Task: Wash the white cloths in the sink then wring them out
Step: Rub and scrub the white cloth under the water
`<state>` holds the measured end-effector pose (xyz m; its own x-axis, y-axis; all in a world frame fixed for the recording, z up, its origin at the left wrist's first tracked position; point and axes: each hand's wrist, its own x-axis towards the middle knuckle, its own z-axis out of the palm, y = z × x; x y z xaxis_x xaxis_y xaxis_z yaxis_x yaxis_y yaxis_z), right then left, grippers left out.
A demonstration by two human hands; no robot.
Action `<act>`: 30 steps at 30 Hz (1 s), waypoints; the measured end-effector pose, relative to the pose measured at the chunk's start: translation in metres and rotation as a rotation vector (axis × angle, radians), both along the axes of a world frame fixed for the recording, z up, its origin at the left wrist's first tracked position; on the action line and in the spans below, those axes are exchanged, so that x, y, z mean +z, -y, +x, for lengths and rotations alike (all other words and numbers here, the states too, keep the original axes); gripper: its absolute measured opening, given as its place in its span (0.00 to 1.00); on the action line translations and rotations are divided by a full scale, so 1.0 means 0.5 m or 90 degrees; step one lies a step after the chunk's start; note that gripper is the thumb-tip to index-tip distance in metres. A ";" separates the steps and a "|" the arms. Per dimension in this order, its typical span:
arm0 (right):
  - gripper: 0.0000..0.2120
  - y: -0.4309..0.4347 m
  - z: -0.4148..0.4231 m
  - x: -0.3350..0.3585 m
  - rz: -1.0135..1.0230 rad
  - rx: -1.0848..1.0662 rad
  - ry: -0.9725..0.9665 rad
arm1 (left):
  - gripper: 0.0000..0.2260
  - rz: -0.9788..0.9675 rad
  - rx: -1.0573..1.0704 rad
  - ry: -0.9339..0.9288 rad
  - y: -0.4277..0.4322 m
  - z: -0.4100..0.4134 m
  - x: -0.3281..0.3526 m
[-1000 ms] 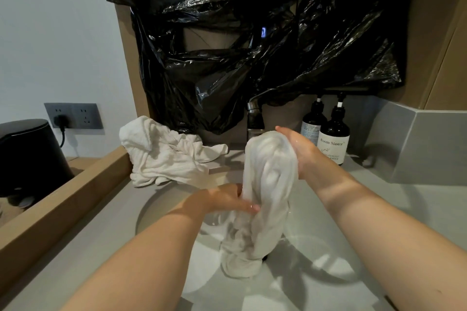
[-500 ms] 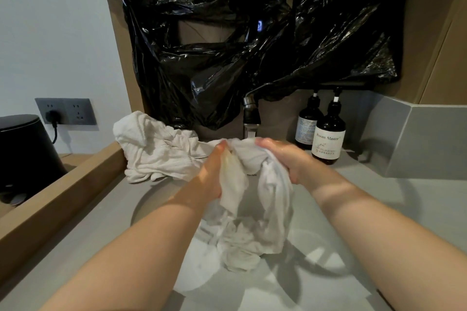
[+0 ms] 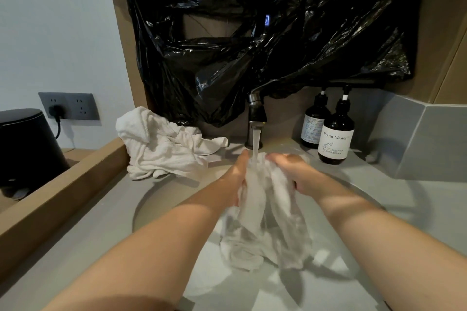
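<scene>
Grey countertop (image 3: 83, 230), sink basin (image 3: 149, 204) sunk at centre. Crumpled white cloth pile (image 3: 164, 149) on counter, back left, near basin rim. Two dark pump bottles (image 3: 336, 134) upright back right, close together. Faucet (image 3: 256, 113) mounted rear centre

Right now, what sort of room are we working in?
Probably a hotel-style bathroom vanity: a round sink set in a grey counter, a faucet running onto the white cloth, and a dark pump bottle labelled Room Master.

"Room Master", seemingly, on pump bottle (image 3: 336, 134)
</scene>
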<state>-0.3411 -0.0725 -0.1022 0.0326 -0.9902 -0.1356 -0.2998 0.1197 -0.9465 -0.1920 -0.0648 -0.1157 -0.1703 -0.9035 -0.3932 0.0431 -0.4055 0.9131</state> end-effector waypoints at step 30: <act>0.11 0.002 -0.059 0.011 0.099 0.275 -0.150 | 0.09 -0.428 -0.255 0.786 0.002 0.056 0.024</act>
<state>-0.3706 -0.0736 -0.0968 0.3849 -0.8607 -0.3333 -0.5560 0.0721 -0.8280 -0.1639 -0.0659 -0.1037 -0.3233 -0.9463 -0.0043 -0.9019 0.3067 0.3040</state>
